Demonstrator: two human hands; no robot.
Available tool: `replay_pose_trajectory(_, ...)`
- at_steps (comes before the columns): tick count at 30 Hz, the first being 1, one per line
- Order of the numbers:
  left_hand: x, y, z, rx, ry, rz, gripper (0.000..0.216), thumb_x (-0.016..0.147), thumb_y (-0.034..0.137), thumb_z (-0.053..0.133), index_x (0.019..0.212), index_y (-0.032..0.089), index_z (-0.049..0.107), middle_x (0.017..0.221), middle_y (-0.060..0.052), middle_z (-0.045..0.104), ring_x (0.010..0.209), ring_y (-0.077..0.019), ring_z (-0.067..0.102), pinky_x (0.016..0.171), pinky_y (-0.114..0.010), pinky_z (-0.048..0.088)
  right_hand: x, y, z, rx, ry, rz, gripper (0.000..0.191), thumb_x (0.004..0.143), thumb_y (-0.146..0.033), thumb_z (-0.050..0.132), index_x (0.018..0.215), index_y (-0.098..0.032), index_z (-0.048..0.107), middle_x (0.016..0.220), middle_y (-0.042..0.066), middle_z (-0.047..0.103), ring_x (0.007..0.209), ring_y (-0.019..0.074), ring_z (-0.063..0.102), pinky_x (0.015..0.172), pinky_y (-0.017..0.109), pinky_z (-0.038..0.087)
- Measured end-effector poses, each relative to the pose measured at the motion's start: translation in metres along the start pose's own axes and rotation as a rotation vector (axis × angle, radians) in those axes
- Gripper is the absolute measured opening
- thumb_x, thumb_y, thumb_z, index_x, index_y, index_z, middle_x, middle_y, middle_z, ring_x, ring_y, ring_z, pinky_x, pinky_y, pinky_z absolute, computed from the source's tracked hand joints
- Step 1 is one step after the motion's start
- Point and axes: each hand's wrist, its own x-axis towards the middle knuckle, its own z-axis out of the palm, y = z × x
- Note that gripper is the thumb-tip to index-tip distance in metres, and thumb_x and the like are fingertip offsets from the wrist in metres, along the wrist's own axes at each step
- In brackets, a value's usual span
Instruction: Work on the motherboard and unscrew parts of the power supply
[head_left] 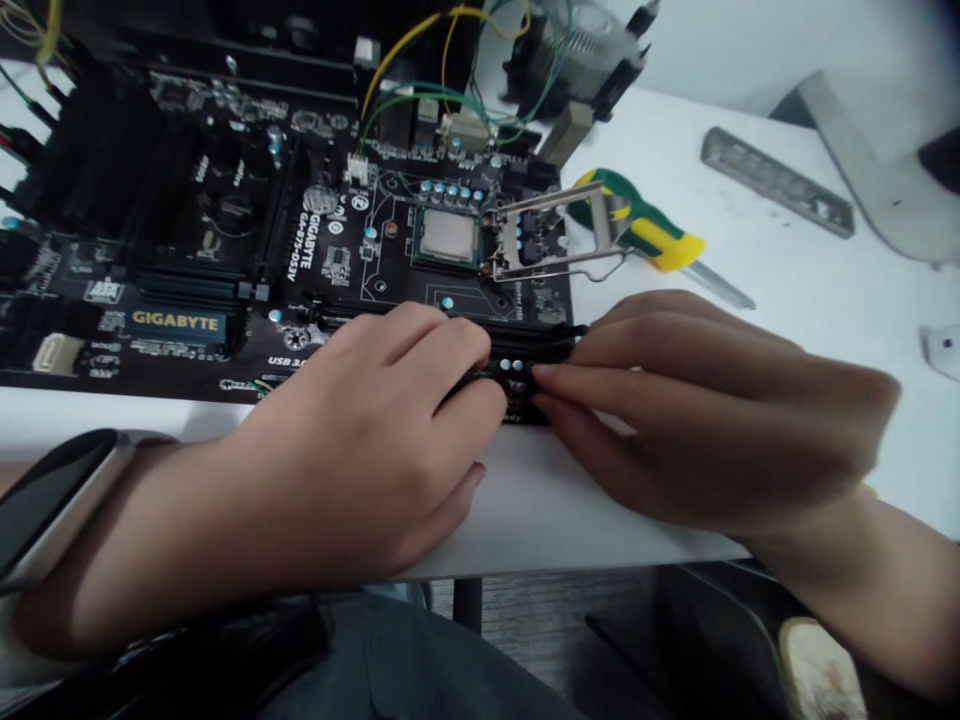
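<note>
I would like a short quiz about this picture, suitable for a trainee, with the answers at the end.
1. True or false: the top of the processor is uncovered.
2. Which edge of the motherboard are the fingertips of the right hand closest to? A. the far edge; B. the edge near the person; C. the left edge.
3. Fill in: the screwdriver's handle is yellow and ____.

Key: 1. True; 2. B; 3. green.

Blk Gigabyte mobo [337, 230] flat on wht tbl [540, 505], CPU [448, 236] exposed, 1 bracket [604, 222] open.
</note>
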Motion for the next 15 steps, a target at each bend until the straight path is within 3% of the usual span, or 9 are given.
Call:
replay_pose_trajectory(7,0.004,-0.005,-0.005,0.011,-0.029,0.041,0.028,0.091,0.027,0.048,0.101,0.010,0.067,0.104,-0.017,0.065,0.097,-0.0326,0.063,0.070,-0.044,0.054,0.004,0.021,-0.008,-0.066,0.267,0.075,0.016,0.078,-0.003,0.066,0.089,-0.014,0.069,0.080,0.010,0.068,0.071,0.0145,0.063,0.061,0.027,0.047)
replay_pose_trajectory(10,0.009,-0.007,-0.008,0.054,-0.002,0.070,0.026,0.090,0.026,0.050,0.097,0.010,0.069,0.100,-0.016,0.068,0.091,-0.0301,0.065,0.067,-0.041,0.054,0.002,0.037,-0.005,-0.156,0.372,-0.022,0.016,0.080,-0.010,0.065,0.094,-0.018,0.067,0.080,0.005,0.067,0.071,0.0147,0.063,0.060,0.027,0.048)
replay_pose_trajectory(15,-0.016,0.025,-0.019,0.082,0.085,0.111,0.020,0.088,0.028,0.058,0.100,0.018,0.069,0.096,-0.010,0.071,0.092,-0.0227,0.064,0.079,-0.038,0.054,0.001,0.061,0.002,-0.322,0.452,-0.038,0.015,0.085,-0.012,0.060,0.098,-0.019,0.066,0.084,0.004,0.066,0.078,0.0152,0.065,0.064,0.028,0.051)
